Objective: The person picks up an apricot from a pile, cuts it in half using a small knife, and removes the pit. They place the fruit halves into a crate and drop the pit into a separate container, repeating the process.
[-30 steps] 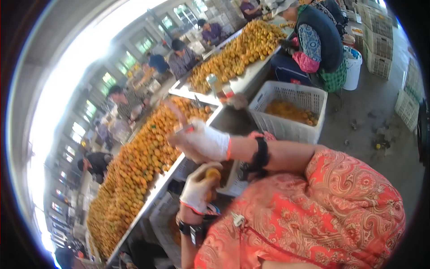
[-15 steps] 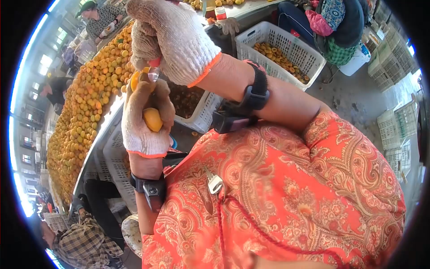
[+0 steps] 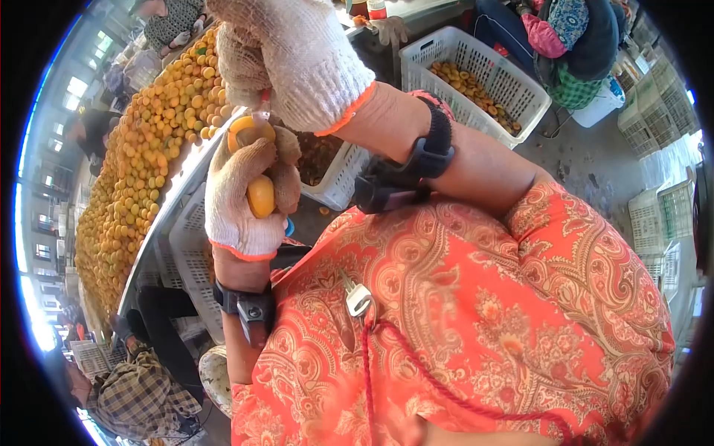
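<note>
My left hand, in a knit work glove with an orange cuff, is closed around two apricots. One apricot sits up at the fingertips, partly covered by a finger. Lower down, a second yellow apricot is tucked against the palm. Just above it, my right hand, gloved the same way, is a fist around a small tool with a red handle. Most of that tool is hidden by the glove, and its tip cannot be made out now.
A large heap of apricots covers the table at left. Beneath my hands is a white crate with dark contents. Another crate holds cut apricots. Co-workers sit around; stacked crates stand at right. A key hangs over my dress.
My left hand has turned slightly and shifted right, the upper apricot now lying lower in the fingers. The tool's shiny metal tip, visible before against the fruit, no longer shows.
</note>
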The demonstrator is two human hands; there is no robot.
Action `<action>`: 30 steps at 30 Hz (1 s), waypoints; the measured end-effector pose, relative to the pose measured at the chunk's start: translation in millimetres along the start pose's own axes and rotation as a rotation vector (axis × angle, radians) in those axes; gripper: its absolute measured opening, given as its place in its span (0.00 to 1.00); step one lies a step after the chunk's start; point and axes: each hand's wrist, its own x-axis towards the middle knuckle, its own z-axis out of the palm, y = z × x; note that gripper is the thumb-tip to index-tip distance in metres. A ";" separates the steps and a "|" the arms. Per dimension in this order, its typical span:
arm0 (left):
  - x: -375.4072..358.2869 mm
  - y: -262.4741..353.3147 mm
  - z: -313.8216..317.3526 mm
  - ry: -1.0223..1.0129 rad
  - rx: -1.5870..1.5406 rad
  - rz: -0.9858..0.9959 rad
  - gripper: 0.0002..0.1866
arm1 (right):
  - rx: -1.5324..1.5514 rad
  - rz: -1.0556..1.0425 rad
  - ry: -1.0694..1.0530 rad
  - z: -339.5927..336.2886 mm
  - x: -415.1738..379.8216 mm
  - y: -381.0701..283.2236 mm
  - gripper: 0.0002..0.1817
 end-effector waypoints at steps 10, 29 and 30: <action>1.5 -20.2 -12.6 -0.090 0.685 0.451 0.15 | 0.054 -0.034 0.107 10.6 -6.1 -4.2 0.07; 10.1 -20.6 0.7 0.246 -0.288 -0.113 0.16 | 0.131 0.239 -0.006 4.4 2.7 37.2 0.27; 11.3 -22.4 3.0 0.311 -0.315 -0.133 0.16 | 0.078 0.215 -0.047 6.5 1.1 39.6 0.27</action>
